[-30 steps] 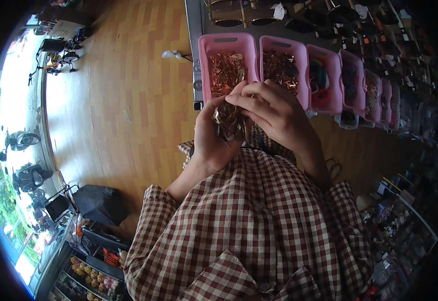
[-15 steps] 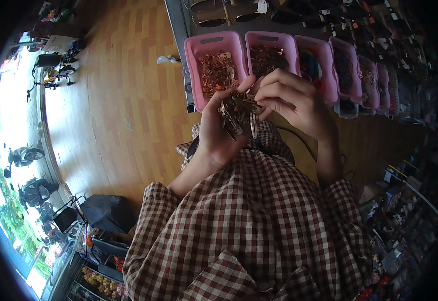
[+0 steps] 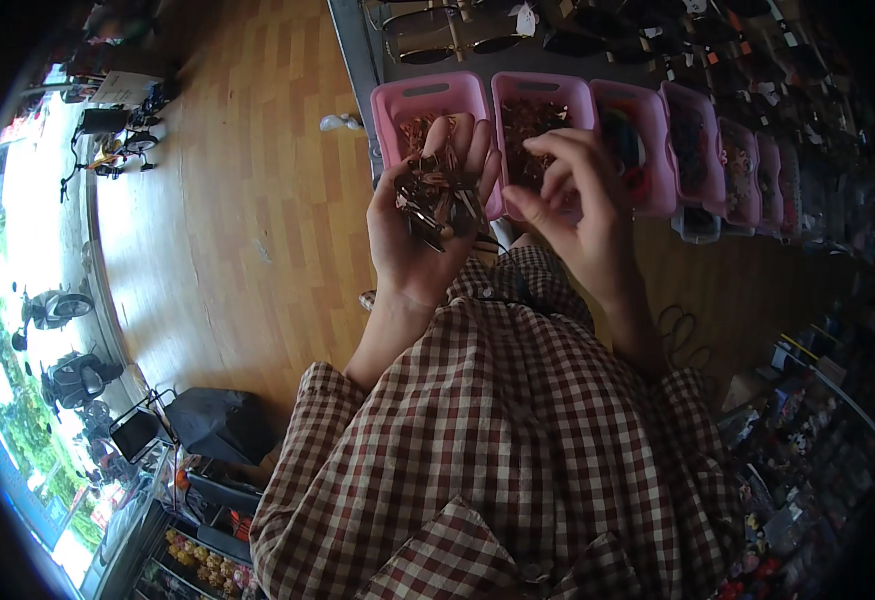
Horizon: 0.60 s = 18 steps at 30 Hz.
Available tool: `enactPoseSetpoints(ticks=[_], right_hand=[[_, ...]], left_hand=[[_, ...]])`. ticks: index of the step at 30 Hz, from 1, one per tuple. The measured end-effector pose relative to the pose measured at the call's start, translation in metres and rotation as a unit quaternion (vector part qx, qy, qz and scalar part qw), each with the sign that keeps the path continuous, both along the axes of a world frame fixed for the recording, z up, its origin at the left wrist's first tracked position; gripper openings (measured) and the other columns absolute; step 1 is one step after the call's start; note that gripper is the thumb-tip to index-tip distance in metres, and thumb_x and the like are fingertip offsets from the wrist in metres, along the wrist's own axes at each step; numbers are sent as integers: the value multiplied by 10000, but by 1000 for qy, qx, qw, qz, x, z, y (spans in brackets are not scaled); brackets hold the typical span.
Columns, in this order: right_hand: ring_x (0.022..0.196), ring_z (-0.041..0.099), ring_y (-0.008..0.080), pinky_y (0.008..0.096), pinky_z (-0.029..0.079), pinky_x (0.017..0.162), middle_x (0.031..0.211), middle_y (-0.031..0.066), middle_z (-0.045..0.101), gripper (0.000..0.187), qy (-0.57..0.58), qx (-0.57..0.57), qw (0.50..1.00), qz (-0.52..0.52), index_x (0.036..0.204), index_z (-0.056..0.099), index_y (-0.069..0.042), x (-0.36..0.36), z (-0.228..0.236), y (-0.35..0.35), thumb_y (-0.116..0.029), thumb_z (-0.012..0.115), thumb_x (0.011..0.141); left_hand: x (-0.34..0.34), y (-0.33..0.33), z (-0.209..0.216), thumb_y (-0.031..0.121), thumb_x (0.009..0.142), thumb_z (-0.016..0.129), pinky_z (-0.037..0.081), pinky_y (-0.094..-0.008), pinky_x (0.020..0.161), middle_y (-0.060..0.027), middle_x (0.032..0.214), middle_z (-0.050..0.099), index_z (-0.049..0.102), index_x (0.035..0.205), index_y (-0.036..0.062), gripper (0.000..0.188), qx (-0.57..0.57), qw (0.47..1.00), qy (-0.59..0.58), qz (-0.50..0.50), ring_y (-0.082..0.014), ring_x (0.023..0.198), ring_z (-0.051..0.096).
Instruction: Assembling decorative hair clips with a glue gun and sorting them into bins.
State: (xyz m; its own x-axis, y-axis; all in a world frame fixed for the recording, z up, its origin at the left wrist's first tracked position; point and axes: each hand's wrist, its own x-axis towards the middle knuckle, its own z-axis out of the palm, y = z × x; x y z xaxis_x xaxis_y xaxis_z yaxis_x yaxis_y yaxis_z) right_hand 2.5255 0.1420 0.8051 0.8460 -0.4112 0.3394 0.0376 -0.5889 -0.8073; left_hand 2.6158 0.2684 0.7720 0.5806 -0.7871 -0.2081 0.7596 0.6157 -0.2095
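My left hand [image 3: 404, 262] is turned palm up and cups a loose pile of metal snap hair clips [image 3: 441, 205], dark and bronze-coloured. To its right, my right hand [image 3: 595, 220] hovers with thumb and forefinger apart, and nothing shows between them. Both hands are over the near ends of two pink plastic baskets. The left basket [image 3: 380, 112] contains orange-copper clips, partly hidden behind my left fingers. In the second basket [image 3: 542, 85] lie darker brown clips, and my right fingertips are above its right side.
More pink baskets [image 3: 692, 98] with small coloured accessories run off to the right. Sunglasses [image 3: 457, 48] are laid out on the display behind them. A wooden floor [image 3: 247, 200] stretches left toward a bright doorway with parked motorbikes [image 3: 77, 380]. A dark motorbike seat [image 3: 219, 425] is at lower left.
My hands have drawn apart. The left has moved a little left and opened flatter under the clips; the right has let go of the pile and its fingers have spread.
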Motion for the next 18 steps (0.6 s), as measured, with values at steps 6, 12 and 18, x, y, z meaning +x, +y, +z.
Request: enactPoseSetpoints(ticks=[6,12,18], right_hand=[[786,593,236,321,493,674,980,100,516,302,15,-42,997,67,1033,539,-13,26,-6,32,-29,662,758],[735,586,236,339,476,629,873,96,526,182,28,57,995,81,905,522,-4,31,-24,31,11,624,755],[747,586,255,345,484,628,902,105,529,341,77,120,990,20,1036,498,-29,31,-10,43,-32,660,736]], left_hand=[[15,8,-1,175,890,324,219,-417,1106,-139,1365,392,344,1338,8,478,-13,999,-14,42,-279,1314,297],[23,21,-1,165,881,353,246,-424,1075,-100,1341,438,447,1281,70,421,-33,997,33,64,-259,1315,305],[21,16,-4,181,895,343,220,-434,1086,-103,1335,441,446,1276,68,411,-27,998,-4,56,-275,1318,291]])
